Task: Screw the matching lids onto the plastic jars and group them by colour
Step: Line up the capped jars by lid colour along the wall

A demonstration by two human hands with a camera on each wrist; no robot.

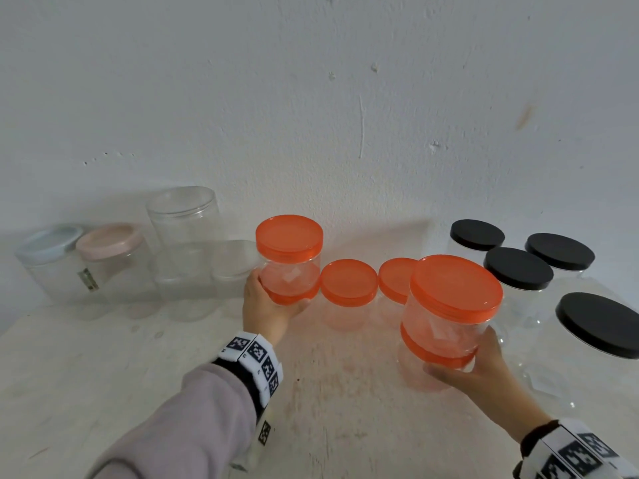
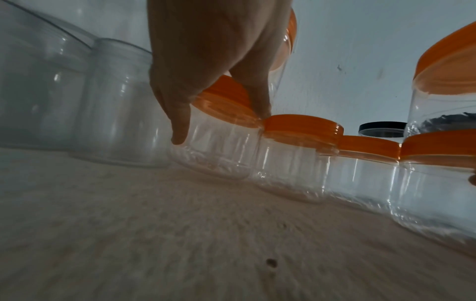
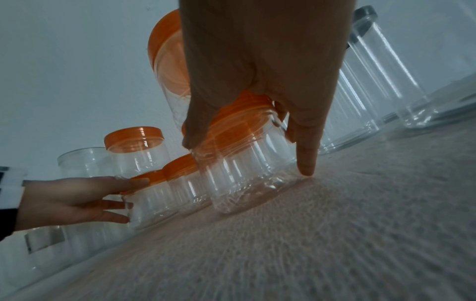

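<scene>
Left hand [image 1: 268, 302] grips left stacked pair of orange-lidded clear plastic jars [image 1: 289, 261], right hand [image 1: 480, 366] grips right stacked pair [image 1: 449, 312]; both upright, two orange-lidded jars between.

Head looks down; wrists low (sharing orange-lidded jars [image 2: 296, 154]).

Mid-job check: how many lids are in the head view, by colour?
Orange lids: 6
Black lids: 4
Pink lids: 1
Pale blue lids: 1
Total: 12 lids
</scene>
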